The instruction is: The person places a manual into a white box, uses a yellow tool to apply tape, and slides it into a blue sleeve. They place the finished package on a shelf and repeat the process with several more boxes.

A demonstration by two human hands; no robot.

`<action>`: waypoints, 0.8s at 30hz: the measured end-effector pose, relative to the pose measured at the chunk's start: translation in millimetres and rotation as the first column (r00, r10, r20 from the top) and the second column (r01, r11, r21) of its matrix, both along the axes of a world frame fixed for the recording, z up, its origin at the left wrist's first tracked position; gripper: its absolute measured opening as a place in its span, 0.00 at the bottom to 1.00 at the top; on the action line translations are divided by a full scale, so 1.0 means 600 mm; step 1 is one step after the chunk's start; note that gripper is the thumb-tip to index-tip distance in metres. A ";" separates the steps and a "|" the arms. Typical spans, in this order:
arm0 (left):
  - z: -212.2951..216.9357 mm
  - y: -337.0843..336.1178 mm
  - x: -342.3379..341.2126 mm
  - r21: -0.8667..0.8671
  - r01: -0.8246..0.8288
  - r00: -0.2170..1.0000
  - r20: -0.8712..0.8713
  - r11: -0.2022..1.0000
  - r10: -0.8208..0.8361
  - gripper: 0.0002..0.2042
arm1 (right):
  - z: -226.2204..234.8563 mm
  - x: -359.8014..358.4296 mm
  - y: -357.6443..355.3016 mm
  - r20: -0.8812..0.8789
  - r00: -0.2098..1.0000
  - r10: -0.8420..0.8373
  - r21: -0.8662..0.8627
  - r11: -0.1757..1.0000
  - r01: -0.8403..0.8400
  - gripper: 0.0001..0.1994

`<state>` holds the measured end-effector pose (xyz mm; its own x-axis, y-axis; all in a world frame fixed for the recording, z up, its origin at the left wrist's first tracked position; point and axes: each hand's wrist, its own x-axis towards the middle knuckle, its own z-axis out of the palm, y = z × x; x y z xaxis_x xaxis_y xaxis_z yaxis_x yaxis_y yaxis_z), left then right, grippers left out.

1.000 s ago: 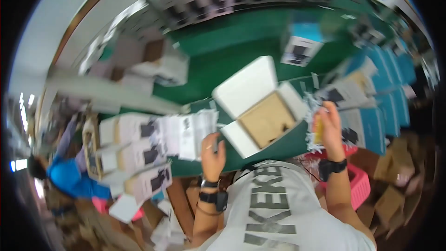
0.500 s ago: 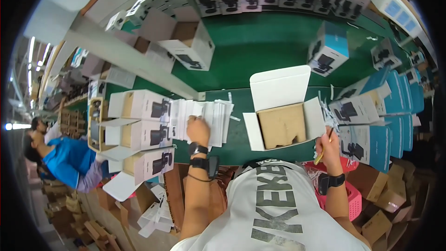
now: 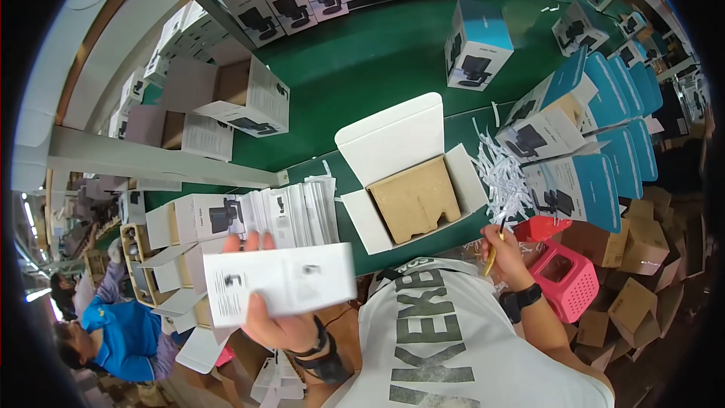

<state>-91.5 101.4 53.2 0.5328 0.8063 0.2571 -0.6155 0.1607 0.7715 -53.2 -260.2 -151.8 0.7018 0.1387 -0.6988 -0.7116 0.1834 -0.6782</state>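
Note:
My left hand (image 3: 283,325) is closed on a white leaflet (image 3: 279,281) with small printed pictures, thumb across its front and fingers behind. The leaflet is held up in front of a row of similar leaflets (image 3: 302,215) on the green table. My right hand (image 3: 507,257) is closed round a thin yellow tool (image 3: 490,261) with a dark tip; its exact kind is not clear. Between the hands stands a white box (image 3: 396,140), flaps open, with a brown cardboard insert (image 3: 415,200) inside. Shredded white paper strips (image 3: 502,181) lie right of it, near my right hand.
Opened boxes (image 3: 204,215) stand at the left, and blue-and-white boxes (image 3: 581,185) at the right. One closed box (image 3: 477,53) sits farther back on the green table (image 3: 362,68). A pink basket (image 3: 566,279) is below the right edge. A person in blue (image 3: 124,340) is at the far left.
My left hand has lifted a leaflet from the row and brought it nearer to me. My right hand has shifted away from the open box's flap. The whole view has turned.

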 end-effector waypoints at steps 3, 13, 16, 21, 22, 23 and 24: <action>0.012 -0.040 0.049 0.140 0.256 0.942 0.185 0.956 -0.280 0.35 | 0.008 0.031 0.007 0.088 0.996 -0.013 -0.044 0.999 0.017 0.11; -0.057 -0.029 0.067 0.858 0.469 0.854 -0.501 0.211 0.142 0.23 | 0.053 0.040 0.011 0.228 0.970 0.086 -0.186 0.982 -0.044 0.07; -0.104 -0.014 0.050 0.861 0.465 0.860 -0.495 0.206 0.126 0.21 | 0.094 0.071 0.030 0.279 0.957 0.082 -0.212 0.977 -0.022 0.07; -0.043 -0.052 0.068 0.782 0.398 0.913 -0.391 0.480 -0.120 0.19 | 0.157 0.125 0.078 0.380 0.924 0.036 -0.146 0.989 0.021 0.07; -0.043 -0.061 0.073 0.784 0.387 0.916 -0.388 0.485 -0.104 0.19 | 0.162 0.132 0.079 0.409 0.912 0.027 -0.109 0.994 0.020 0.07; -0.048 -0.071 0.079 0.794 0.399 0.909 -0.408 0.458 -0.085 0.19 | 0.162 0.134 0.074 0.413 0.910 0.041 -0.105 0.994 0.002 0.07; -0.055 -0.078 0.090 0.806 0.411 0.903 -0.424 0.425 -0.070 0.19 | 0.157 0.138 0.070 0.406 0.913 0.044 -0.097 0.995 -0.005 0.07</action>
